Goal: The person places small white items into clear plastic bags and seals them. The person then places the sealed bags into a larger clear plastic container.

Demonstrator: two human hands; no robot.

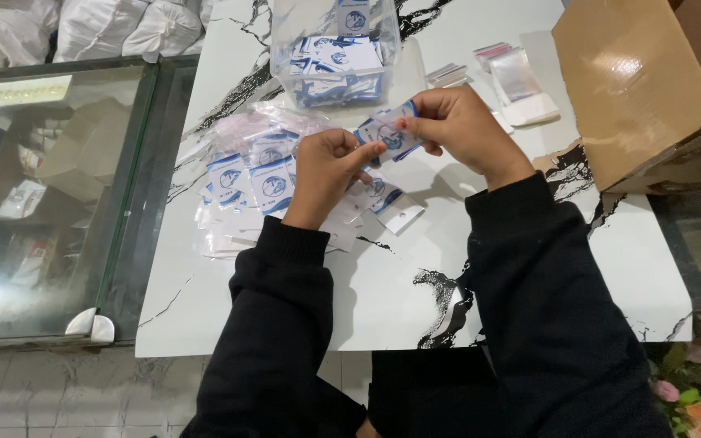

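Single head cam, looks steeply down over wearer's own forearms, close range. Fingers [367,150] sit upper-centre; marble table [529,276] fills frame below and beside them, glass cabinet [50,203] far left.

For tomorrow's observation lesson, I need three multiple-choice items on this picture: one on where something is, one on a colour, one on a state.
1. Where is the cardboard box?
A. at the table's far right
B. on the floor
C. on the glass cabinet

2. What colour is the print on the card in the hands?
A. red
B. blue
C. green

3. How is the card held?
A. lying loose on the table
B. in the left hand only
C. pinched by both hands

Answers:
1 A, the box sits on the marble table at its far right corner.
2 B, the card is white with blue print.
3 C, left hand and right hand both grip it above the table.
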